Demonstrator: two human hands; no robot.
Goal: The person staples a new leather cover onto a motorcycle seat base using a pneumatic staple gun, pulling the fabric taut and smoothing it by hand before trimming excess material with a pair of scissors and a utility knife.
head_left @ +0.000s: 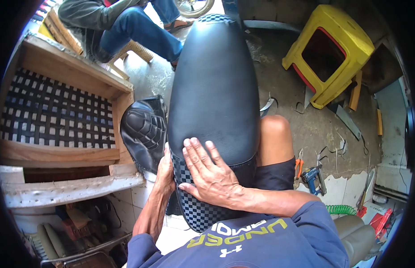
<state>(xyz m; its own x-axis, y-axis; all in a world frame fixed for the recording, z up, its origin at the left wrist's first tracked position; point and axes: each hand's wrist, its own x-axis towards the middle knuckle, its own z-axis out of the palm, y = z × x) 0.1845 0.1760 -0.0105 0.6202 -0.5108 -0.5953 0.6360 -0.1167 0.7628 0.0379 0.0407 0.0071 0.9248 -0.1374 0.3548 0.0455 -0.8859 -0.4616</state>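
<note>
A long black motorcycle seat (214, 94) with black-and-grey checkered trim lies lengthwise in front of me, its near end against my body. My right hand (212, 176) rests flat on the near part of its cover, fingers stretched out and pointing away from me, the thumb over the checkered side. Along the seat's left edge, my left hand (165, 169) grips the side; some of its fingers are hidden. Just left of the seat is a black padded piece (145, 127) with a molded pattern, partly covered by the seat.
On the left stands a wooden frame (73, 85) with woven black straps. Another person (136, 31) sits at the far left. A yellow plastic stool (332, 53) lies tipped at far right. Orange-handled pliers (299, 166), a blue staple gun (312, 177) and a green coiled hose (341, 209) lie right.
</note>
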